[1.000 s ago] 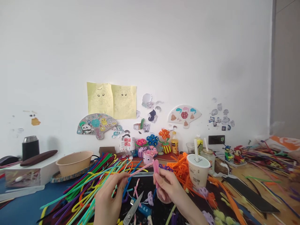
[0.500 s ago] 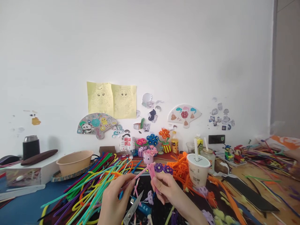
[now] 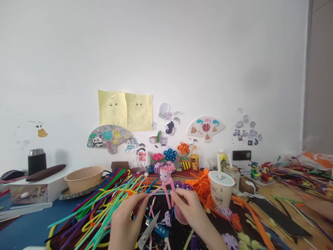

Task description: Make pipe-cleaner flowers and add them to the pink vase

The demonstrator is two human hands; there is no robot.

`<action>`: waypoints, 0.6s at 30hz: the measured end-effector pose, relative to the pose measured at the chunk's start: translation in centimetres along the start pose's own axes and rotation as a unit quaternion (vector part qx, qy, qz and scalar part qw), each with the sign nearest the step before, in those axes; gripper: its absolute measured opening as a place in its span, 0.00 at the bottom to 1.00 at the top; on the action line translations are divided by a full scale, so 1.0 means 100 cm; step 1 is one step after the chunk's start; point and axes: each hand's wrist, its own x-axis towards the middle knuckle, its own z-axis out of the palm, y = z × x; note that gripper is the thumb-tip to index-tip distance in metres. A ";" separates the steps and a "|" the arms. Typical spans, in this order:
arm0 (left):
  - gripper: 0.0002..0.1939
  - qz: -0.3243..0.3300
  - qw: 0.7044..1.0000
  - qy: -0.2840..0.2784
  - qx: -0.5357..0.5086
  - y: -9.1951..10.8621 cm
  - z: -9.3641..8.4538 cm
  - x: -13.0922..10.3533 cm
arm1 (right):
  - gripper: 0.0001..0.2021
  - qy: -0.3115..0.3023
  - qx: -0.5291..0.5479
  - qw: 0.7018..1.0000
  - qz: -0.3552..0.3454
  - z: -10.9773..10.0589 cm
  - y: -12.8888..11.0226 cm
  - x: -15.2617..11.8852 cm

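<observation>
A pink pipe cleaner (image 3: 167, 197) with several bends hangs in the air between my hands. Its left end is pinched between the thumb and forefinger of my left hand (image 3: 130, 215). My right hand (image 3: 188, 208) pinches the right side, near a bend. Below the right fingers is a pink ribbed cylinder (image 3: 180, 211), partly covered by the hand. Scissors (image 3: 148, 232) lie on the dark mat under and between my hands, blades apart, beside a blue tube-like object (image 3: 161, 230). A small lilac piece (image 3: 166, 218) rests close by.
Colourful pipe cleaners (image 3: 104, 205) spread at the left, near a beige bowl (image 3: 84, 178). Orange ones (image 3: 200, 189) lie by a lidded cup with a straw (image 3: 221, 191). Small pipe-cleaner flower pots (image 3: 185, 165) stand behind. A person's blurred hand (image 3: 316, 206) is at the far right.
The pink strands at my right hand, bunched before, are now spread into an angular zigzag. My right hand has moved slightly right, and the pink cylinder below it has come into view.
</observation>
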 end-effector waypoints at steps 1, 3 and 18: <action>0.08 0.004 1.000 0.001 0.006 0.000 0.001 -0.001 | 0.25 -0.001 -0.007 1.000 -0.006 0.000 -0.001 0.000; 0.08 0.014 1.000 0.007 0.018 -0.002 0.002 -0.003 | 0.25 -0.002 -0.017 1.000 -0.014 0.001 -0.001 0.000; 0.08 0.033 0.998 0.017 0.046 -0.004 0.002 -0.003 | 0.21 0.016 -0.061 0.998 -0.027 0.001 -0.001 -0.002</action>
